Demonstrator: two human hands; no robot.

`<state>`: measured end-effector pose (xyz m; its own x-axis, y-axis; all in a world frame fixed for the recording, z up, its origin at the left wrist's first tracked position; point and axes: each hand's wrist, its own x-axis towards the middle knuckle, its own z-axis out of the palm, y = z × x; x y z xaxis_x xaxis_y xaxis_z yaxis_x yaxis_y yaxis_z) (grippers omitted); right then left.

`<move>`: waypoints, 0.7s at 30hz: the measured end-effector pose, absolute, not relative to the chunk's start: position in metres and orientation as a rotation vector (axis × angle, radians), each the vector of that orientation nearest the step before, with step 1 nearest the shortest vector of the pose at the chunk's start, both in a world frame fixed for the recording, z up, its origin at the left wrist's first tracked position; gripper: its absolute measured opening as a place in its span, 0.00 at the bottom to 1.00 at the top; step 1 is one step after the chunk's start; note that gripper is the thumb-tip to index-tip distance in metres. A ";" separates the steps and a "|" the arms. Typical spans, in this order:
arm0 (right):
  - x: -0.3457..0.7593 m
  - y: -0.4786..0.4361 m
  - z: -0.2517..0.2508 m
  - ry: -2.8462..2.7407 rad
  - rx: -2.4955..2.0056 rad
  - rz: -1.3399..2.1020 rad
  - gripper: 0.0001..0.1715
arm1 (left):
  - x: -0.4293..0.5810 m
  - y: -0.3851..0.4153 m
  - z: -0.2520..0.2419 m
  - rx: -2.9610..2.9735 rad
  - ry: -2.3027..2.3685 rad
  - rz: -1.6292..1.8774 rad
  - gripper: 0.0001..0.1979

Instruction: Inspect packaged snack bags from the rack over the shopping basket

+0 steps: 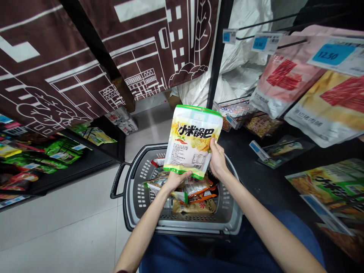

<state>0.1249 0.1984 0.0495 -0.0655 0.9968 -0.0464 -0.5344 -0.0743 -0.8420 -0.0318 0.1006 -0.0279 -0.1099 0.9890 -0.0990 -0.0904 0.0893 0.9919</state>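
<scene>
The person holds a white-and-yellow snack bag [193,142] with green bands upright in both hands, its printed side facing the viewer. The left hand [178,180] grips the bag's bottom edge, thumb across the front; the right hand [218,159] pinches its right edge, thumb also in front. The fingers behind the bag are mostly hidden. The bag is above a grey basket [139,185], covering the middle of the basket's far edge from view.

Inside the basket, a brown packet [196,207] lies along the near edge, right of the middle. Just beyond it are orange-edged packets [199,186], and a red-and-white packet [157,162] sits toward the far left corner. A black handle [116,184] stands out from the basket's left edge.

To the right, a pink packet [287,77] hangs beside a yellow packet [330,108], and lower down are bags with matching lettering [327,185]. A brown printed cloth [142,49] hangs beyond the basket, over the pale floor [71,231].
</scene>
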 end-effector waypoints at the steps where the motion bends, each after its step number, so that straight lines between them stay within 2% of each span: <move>1: 0.125 0.198 0.050 -0.782 -0.798 1.508 0.31 | -0.032 0.101 -0.027 1.022 1.273 1.257 0.28; 21: 0.126 0.197 0.052 -0.784 -0.796 1.515 0.32 | -0.033 0.101 -0.027 1.044 1.284 1.239 0.29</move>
